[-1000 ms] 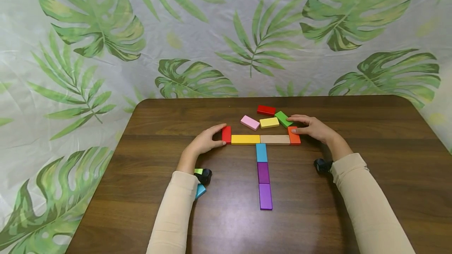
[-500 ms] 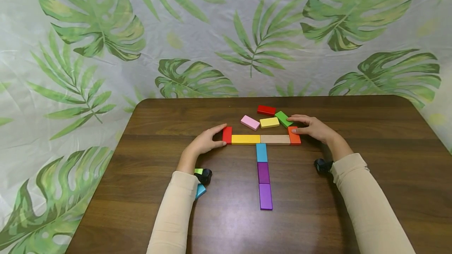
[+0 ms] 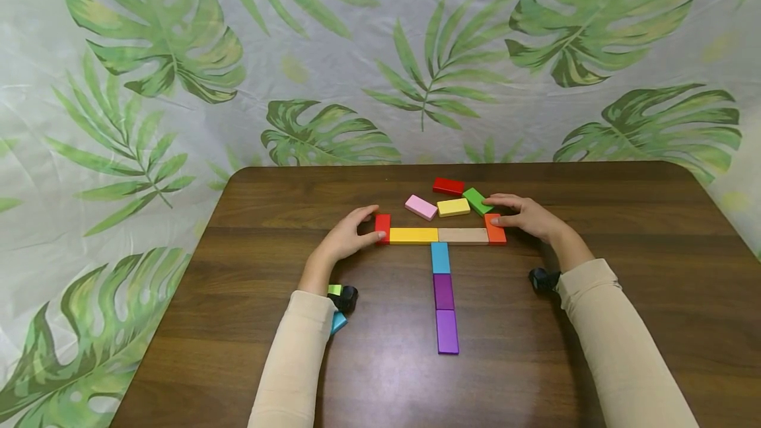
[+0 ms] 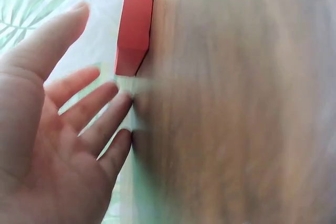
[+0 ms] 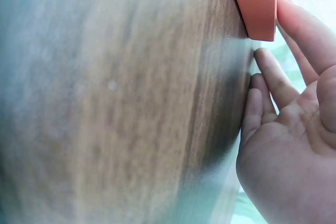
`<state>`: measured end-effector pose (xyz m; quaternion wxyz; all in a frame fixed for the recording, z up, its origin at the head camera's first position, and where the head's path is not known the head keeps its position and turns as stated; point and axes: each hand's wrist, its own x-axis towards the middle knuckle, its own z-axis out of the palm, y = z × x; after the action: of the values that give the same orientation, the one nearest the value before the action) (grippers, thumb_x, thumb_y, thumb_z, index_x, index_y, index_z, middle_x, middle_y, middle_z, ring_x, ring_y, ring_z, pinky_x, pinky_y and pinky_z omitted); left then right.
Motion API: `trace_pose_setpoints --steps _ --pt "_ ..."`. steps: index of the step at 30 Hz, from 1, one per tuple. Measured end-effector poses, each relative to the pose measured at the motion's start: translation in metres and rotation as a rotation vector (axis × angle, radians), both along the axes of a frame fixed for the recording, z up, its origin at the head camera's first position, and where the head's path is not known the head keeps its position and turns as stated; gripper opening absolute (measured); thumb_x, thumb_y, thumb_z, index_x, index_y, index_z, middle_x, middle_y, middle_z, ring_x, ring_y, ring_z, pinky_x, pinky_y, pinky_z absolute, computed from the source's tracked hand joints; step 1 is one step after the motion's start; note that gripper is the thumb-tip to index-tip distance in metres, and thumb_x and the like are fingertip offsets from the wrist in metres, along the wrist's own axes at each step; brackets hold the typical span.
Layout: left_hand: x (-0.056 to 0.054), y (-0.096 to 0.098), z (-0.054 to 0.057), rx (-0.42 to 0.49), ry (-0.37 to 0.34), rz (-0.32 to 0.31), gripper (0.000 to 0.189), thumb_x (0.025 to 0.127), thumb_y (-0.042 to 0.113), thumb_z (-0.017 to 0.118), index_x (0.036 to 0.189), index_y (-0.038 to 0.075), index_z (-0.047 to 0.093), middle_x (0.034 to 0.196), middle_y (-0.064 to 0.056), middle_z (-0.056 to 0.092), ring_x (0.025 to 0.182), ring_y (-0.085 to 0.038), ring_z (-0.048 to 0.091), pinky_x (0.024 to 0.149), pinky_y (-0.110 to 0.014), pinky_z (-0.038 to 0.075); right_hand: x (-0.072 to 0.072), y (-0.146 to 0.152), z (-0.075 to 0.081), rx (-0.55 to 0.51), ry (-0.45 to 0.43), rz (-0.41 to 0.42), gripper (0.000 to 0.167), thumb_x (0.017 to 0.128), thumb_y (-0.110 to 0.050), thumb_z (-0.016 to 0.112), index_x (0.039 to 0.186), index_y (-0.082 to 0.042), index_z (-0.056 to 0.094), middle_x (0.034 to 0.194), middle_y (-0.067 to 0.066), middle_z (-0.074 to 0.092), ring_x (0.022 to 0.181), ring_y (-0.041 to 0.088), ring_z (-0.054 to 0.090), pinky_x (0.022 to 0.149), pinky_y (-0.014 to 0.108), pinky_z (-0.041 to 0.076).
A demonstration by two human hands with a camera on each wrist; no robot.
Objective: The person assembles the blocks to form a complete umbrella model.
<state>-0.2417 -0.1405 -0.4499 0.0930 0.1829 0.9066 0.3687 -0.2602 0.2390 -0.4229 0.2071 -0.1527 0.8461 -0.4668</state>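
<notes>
As our left hand splayed mid-frame, it held nothing. Our loosely extended right hand touched the orange block.

On the worktop, the block row lies behind the three-block column and before four loose blocks.

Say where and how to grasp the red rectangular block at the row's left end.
Pinch the red rectangular block by its short near and far ends, probably best from the left: its long right side meets the yellow rectangular block, while both short ends look free.
</notes>
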Motion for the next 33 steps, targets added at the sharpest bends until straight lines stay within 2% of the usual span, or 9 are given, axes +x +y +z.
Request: trace_pose_setpoints --steps 7,15,22,27,33 --pt "0.003 0.005 0.007 0.088 0.087 0.106 0.064 0.083 0.038 0.062 0.135 0.007 0.039 0.132 -0.007 0.041 0.119 -0.021 0.040 0.097 -0.040 0.032 -0.014 0.012 -0.024 0.016 0.005 -0.001 0.052 0.085 -0.017 0.063 0.132 -0.004 0.044 0.143 0.021 0.020 0.130 0.041 0.008 0.098 0.060 0.010" --pt "0.005 0.024 0.016 0.154 0.180 0.221 0.063 0.082 0.036 0.065 0.131 0.003 0.042 0.129 -0.008 0.042 0.117 -0.023 0.041 0.095 -0.039 0.034 -0.001 0.002 -0.002 -0.001 0.006 0.012 0.051 0.086 -0.013 0.061 0.131 0.002 0.043 0.142 0.025 0.020 0.129 0.044 0.009 0.097 0.061 0.010" --pt "0.005 0.045 0.016 0.195 0.216 0.308 0.065 0.080 0.037 0.066 0.130 0.003 0.040 0.127 -0.010 0.041 0.116 -0.025 0.039 0.097 -0.037 0.033 0.001 0.001 0.000 0.005 0.008 0.016 0.051 0.086 -0.014 0.061 0.132 0.002 0.042 0.142 0.025 0.019 0.129 0.044 0.009 0.097 0.061 0.011" --pt "0.004 0.058 0.015 0.219 0.241 0.346 0.068 0.080 0.036 0.067 0.131 0.003 0.037 0.128 -0.012 0.040 0.117 -0.024 0.038 0.098 -0.036 0.031 -0.007 0.006 -0.014 -0.001 0.013 0.007 0.051 0.086 -0.014 0.062 0.131 -0.001 0.044 0.142 0.023 0.021 0.130 0.042 0.009 0.099 0.059 0.010" --pt "0.002 0.072 0.013 0.225 0.244 0.351 0.069 0.080 0.034 0.068 0.131 0.002 0.035 0.129 -0.012 0.039 0.119 -0.025 0.035 0.098 -0.036 0.030 -0.015 0.013 -0.028 0.016 0.029 0.015 0.054 0.084 -0.024 0.063 0.132 -0.006 0.045 0.143 0.019 0.022 0.130 0.040 0.010 0.098 0.060 0.011"
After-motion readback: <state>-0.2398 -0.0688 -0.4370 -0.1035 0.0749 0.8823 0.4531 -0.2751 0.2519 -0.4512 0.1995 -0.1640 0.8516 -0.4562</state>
